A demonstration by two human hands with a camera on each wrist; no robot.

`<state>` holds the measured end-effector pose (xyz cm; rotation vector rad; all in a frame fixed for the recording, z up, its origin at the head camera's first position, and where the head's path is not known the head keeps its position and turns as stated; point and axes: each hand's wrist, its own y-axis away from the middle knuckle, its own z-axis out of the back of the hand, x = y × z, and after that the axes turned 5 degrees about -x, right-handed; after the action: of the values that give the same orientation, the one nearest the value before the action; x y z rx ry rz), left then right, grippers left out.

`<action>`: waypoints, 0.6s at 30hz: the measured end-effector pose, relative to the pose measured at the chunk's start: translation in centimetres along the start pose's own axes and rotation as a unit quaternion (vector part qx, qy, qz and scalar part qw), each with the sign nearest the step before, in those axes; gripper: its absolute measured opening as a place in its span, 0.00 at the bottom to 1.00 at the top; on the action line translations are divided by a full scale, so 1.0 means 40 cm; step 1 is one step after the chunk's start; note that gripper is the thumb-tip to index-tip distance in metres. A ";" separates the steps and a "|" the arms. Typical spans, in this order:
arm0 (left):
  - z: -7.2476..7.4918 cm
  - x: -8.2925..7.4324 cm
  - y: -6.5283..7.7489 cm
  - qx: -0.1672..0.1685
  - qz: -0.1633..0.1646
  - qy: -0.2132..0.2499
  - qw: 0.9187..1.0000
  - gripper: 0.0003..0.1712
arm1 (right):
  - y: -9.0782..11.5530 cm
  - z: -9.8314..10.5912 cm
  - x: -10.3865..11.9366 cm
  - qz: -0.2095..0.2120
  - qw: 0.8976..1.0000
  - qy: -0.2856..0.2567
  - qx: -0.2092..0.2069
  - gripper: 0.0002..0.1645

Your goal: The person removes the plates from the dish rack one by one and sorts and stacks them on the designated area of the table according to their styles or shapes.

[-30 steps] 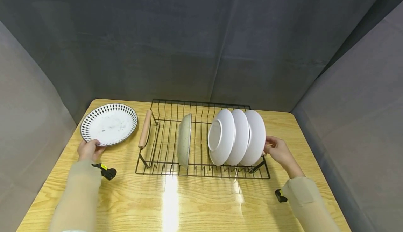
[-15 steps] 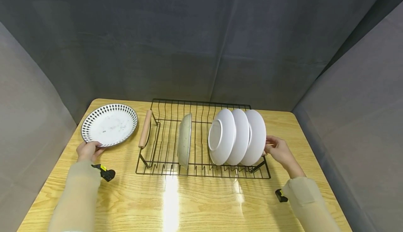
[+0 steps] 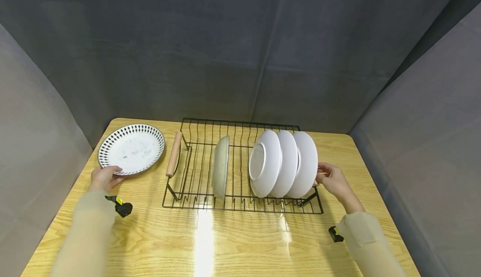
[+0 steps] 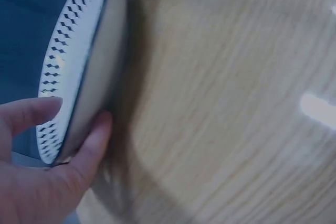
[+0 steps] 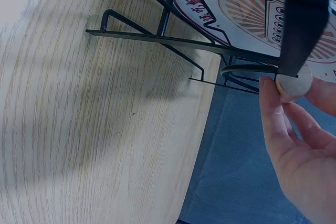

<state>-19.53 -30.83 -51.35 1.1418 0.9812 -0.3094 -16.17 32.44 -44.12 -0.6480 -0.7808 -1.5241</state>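
Note:
My left hand (image 3: 103, 178) pinches the near-left rim of a white plate (image 3: 131, 149) with a black diamond border. In the left wrist view, one finger lies over the patterned inner rim (image 4: 51, 72) and the thumb is against the outer side; whether the plate's base touches the table cannot be told. At the right end of a black wire dish rack (image 3: 240, 204), my right hand (image 3: 332, 181) grips the rack's round wooden handle (image 5: 295, 83), as the right wrist view shows. Several plates stand on edge in the rack, nearest it a white plate (image 3: 306, 164).
A second white plate (image 3: 287, 164) and a white dish (image 3: 264, 164) lean beside that one. Further left stands a speckled pale-green dish (image 3: 220, 168). The rack's left wooden handle (image 3: 173, 154) is near the patterned plate. Grey curtains (image 3: 225, 60) surround the wooden table (image 3: 240, 243).
My left wrist and forearm have shifted slightly left, while the fingers stay on the plate's rim. The plate has barely moved. My right hand and the rack look unchanged.

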 end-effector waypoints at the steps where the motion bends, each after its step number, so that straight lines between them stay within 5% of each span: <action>1: 0.002 -0.007 0.002 0.008 0.004 -0.014 1.000 0.44 | 0.000 0.000 -0.001 0.000 1.000 0.001 -0.001 0.26; 5: 0.009 -0.043 0.019 0.026 0.009 -0.102 0.994 0.45 | -0.001 0.000 -0.003 -0.001 1.000 0.002 -0.001 0.26; 7: 0.007 -0.066 0.039 0.020 -0.010 -0.182 0.983 0.49 | -0.001 -0.001 -0.003 0.000 1.000 0.002 -0.001 0.26; 9: -0.002 -0.092 0.061 0.004 -0.049 -0.269 0.962 0.52 | -0.001 -0.001 -0.003 0.001 1.000 0.001 0.000 0.26; 12: -0.026 -0.134 0.097 -0.016 -0.123 -0.377 0.918 0.53 | 0.000 -0.002 -0.001 0.003 1.000 0.003 -0.001 0.26; 16: -0.065 -0.184 0.136 0.006 -0.212 -0.444 0.871 0.50 | 0.001 -0.001 0.000 0.005 1.000 0.006 -0.002 0.26; 18: -0.086 -0.202 0.156 0.026 -0.245 -0.455 0.856 0.49 | 0.000 -0.001 0.000 0.002 1.000 0.006 -0.002 0.26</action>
<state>-21.71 -27.26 -41.42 0.6251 0.3794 -1.1765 -16.17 32.39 -44.15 -0.6417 -0.7666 -1.5242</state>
